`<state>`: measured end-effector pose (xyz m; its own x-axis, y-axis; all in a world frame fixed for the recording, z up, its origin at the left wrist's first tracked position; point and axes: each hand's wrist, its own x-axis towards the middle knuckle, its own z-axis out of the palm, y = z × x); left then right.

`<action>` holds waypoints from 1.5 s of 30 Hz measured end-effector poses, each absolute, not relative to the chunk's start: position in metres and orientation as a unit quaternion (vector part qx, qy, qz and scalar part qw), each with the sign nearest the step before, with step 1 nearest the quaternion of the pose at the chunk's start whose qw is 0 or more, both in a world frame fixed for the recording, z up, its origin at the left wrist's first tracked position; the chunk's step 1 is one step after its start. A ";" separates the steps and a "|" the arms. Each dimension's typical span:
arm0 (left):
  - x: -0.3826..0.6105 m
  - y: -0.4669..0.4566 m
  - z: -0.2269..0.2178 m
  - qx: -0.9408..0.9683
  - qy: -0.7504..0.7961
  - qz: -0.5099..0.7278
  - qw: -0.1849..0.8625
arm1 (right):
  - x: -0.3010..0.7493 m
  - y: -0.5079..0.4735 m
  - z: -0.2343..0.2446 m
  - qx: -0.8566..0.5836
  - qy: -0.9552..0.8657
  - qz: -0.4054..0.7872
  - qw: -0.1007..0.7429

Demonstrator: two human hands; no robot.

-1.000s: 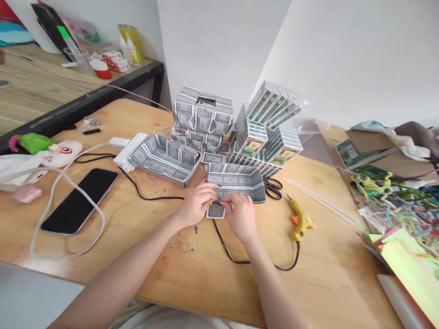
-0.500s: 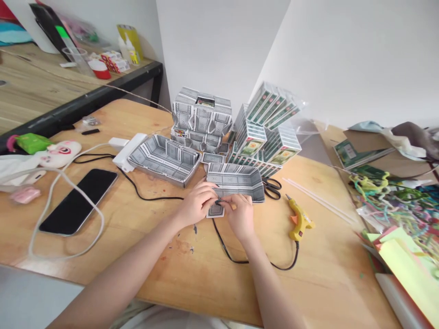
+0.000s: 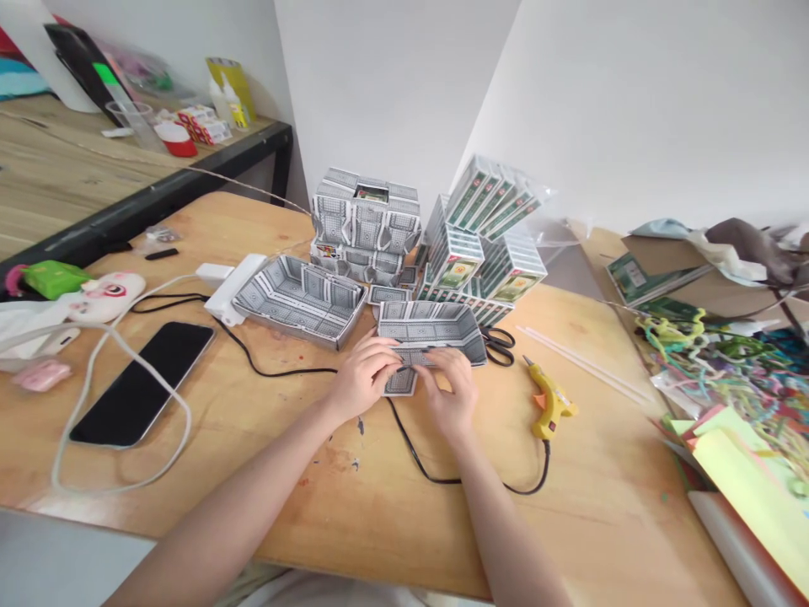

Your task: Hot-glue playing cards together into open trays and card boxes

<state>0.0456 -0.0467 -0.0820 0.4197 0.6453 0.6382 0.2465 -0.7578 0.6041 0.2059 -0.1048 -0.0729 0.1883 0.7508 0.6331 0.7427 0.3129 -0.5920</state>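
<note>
My left hand (image 3: 363, 378) and my right hand (image 3: 450, 393) meet at the near wall of a small tray made of playing cards (image 3: 433, 328). Both hands pinch a grey-backed playing card (image 3: 400, 383) that hangs down from that wall onto the wooden table (image 3: 379, 489). The fingers of both hands are curled and pressed on the card. A second, larger card tray (image 3: 301, 298) lies just left of it. Behind stands a stacked card-built box (image 3: 365, 222).
Boxed card decks (image 3: 490, 253) pile up at the back. Scissors (image 3: 499, 346) and a yellow glue gun (image 3: 549, 401) with a black cord (image 3: 442, 476) lie right of my hands. A black phone (image 3: 142, 382), white cables and plush toy are left. Coloured paper and pipe cleaners (image 3: 726, 371) fill the right.
My hands have stayed on the card at the tray's near wall; my right fingers have shifted slightly up onto the wall. The view has tilted a little.
</note>
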 end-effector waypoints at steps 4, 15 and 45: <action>0.041 -0.048 -0.075 0.766 0.291 0.516 0.249 | 0.223 -0.112 -0.070 -0.650 -0.478 -0.147 0.572; 0.034 -0.051 -0.068 0.506 0.392 0.539 0.548 | 0.224 -0.106 -0.086 -0.592 -0.514 0.245 0.570; 0.040 -0.068 -0.066 0.749 0.379 0.341 0.424 | 0.242 -0.113 -0.098 -0.473 -0.368 0.502 0.624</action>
<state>0.0402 -0.0682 -0.0657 0.4804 0.8563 0.1898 0.2772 -0.3535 0.8934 0.2424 -0.1133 -0.0978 0.2263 0.9739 -0.0156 -0.2788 0.0494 -0.9591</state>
